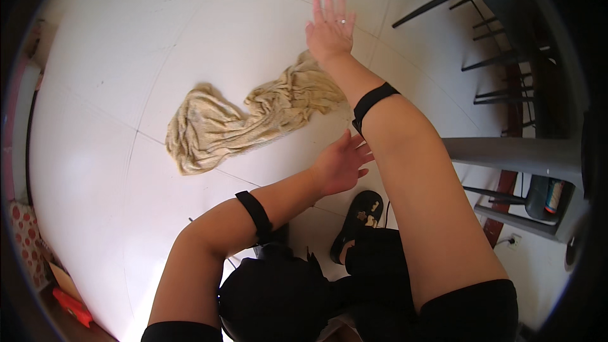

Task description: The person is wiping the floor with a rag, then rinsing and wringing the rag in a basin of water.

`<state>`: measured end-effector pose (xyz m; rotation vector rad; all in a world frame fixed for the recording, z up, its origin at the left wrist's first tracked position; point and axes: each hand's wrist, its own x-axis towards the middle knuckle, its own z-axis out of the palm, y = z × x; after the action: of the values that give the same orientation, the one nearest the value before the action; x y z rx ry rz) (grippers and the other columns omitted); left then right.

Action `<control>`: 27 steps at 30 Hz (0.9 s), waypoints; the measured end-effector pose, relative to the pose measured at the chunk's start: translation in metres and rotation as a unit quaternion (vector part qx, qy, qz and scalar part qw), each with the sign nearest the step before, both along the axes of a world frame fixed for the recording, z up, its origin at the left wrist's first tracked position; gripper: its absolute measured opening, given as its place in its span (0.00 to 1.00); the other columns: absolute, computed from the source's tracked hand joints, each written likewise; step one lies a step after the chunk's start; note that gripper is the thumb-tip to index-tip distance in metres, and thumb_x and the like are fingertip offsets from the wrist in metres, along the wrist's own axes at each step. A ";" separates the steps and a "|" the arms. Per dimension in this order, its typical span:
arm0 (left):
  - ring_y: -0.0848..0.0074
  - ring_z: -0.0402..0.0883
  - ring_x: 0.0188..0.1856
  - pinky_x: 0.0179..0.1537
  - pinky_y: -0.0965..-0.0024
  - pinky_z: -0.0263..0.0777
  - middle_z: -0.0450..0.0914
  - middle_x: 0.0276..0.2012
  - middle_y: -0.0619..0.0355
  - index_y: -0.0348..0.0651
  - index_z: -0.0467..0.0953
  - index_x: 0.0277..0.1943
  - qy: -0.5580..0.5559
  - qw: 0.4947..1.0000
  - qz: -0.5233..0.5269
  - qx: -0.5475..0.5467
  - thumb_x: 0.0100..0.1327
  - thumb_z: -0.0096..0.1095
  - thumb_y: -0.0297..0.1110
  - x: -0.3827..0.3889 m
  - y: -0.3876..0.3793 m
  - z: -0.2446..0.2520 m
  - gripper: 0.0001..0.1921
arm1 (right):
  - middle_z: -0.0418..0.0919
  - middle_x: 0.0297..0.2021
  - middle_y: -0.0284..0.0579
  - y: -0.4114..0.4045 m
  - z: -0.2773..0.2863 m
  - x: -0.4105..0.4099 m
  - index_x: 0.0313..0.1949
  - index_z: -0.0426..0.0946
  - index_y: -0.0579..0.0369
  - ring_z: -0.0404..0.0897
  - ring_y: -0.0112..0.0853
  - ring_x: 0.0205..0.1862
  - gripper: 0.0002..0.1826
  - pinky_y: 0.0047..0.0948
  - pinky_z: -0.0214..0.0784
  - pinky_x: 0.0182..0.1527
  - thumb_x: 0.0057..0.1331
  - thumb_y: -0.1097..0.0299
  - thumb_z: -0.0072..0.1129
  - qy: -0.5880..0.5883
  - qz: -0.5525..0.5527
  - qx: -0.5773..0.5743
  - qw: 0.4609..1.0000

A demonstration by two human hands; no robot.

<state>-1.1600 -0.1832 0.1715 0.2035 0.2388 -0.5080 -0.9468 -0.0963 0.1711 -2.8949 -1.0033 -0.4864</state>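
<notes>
A crumpled beige towel (209, 133) lies on the white tiled floor (99, 118), bunched into folds and narrower at its middle. My right hand (331, 35) reaches out past the towel's far right end, its fingers spread and a ring on one of them. Nothing is in it, and its wrist overlaps the towel's corner in the picture. Closer to me, my left hand (341, 164) is empty with its fingers apart; some fingertips are partly hidden at the right forearm. Whether they touch that arm I cannot tell. Each arm wears a black band.
Dark chair legs (432, 4) and a grey table edge (513, 156) stand along the right. A can-like container (554, 196) rests on a dark seat there. A plugged-in wall socket (514, 241) is below. My black shoe (358, 218) is near. A red item (72, 308) lies lower left.
</notes>
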 end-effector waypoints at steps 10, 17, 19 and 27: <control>0.73 0.72 0.51 0.53 0.66 0.59 0.74 0.57 0.67 0.58 0.69 0.57 0.053 0.989 0.125 -0.058 0.72 0.25 0.61 0.019 0.033 0.026 0.27 | 0.37 0.74 0.38 0.037 -0.014 -0.001 0.73 0.43 0.37 0.32 0.43 0.75 0.33 0.51 0.24 0.72 0.70 0.51 0.38 0.036 0.058 0.056 0.996; 0.69 0.81 0.41 0.44 0.65 0.69 0.83 0.45 0.54 0.48 0.72 0.56 0.044 0.893 -0.094 0.439 0.70 0.45 0.52 0.035 0.085 0.012 0.21 | 0.46 0.72 0.39 0.035 0.024 -0.009 0.69 0.55 0.45 0.38 0.41 0.74 0.29 0.50 0.29 0.72 0.69 0.55 0.40 0.084 0.185 -0.055 0.978; 0.64 0.82 0.43 0.44 0.66 0.71 0.82 0.48 0.49 0.46 0.65 0.64 -0.011 0.623 -0.084 0.778 0.67 0.52 0.53 0.037 0.130 -0.044 0.28 | 0.40 0.74 0.37 0.037 0.034 -0.013 0.71 0.52 0.42 0.29 0.41 0.75 0.31 0.49 0.20 0.73 0.69 0.55 0.39 0.149 0.190 -0.083 0.967; 0.59 0.66 0.65 0.62 0.44 0.48 0.68 0.63 0.49 0.51 0.62 0.67 0.011 0.259 0.151 0.954 0.69 0.42 0.54 0.049 0.260 -0.006 0.28 | 0.45 0.73 0.36 0.009 -0.024 -0.016 0.70 0.54 0.37 0.40 0.43 0.74 0.32 0.54 0.31 0.71 0.67 0.52 0.47 0.006 0.211 0.012 0.977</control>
<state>-1.1110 0.0767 0.1653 2.5805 0.8293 0.5365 -0.9633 -0.0872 0.1466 -2.5471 -1.5412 -0.4457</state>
